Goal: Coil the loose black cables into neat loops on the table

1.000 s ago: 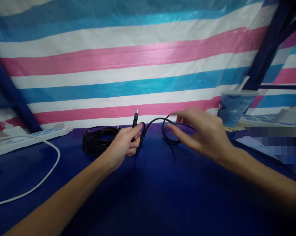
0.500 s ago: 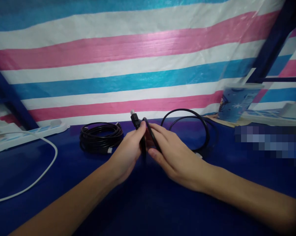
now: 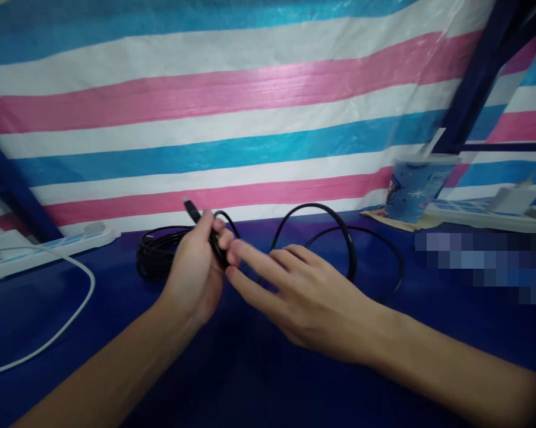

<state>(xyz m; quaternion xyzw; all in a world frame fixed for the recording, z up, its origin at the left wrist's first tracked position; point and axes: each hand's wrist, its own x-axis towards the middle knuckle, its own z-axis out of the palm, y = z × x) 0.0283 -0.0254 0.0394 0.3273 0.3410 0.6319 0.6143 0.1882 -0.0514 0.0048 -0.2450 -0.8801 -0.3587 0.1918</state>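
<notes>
My left hand point(image 3: 196, 270) is closed around a black cable point(image 3: 334, 226) near its plug end point(image 3: 190, 209), which sticks up past my fingers. The cable runs on to the right in loose loops over the blue table point(image 3: 268, 368). My right hand point(image 3: 303, 297) lies just right of the left one, fingers stretched out and apart, fingertips touching the left hand's fingers at the cable. A second coil of black cable point(image 3: 154, 255) rests on the table behind my left hand.
A white power strip point(image 3: 49, 245) with a white cord point(image 3: 58, 333) lies at the left. A blue patterned cup point(image 3: 414, 189) and another white power strip point(image 3: 486, 215) stand at the right. A striped pink, white and blue tarp point(image 3: 250, 107) closes the back.
My left hand has carried the plug end to the left. My right hand first came in from the right to the cable beside the left hand, and now its fingers are stretched out.
</notes>
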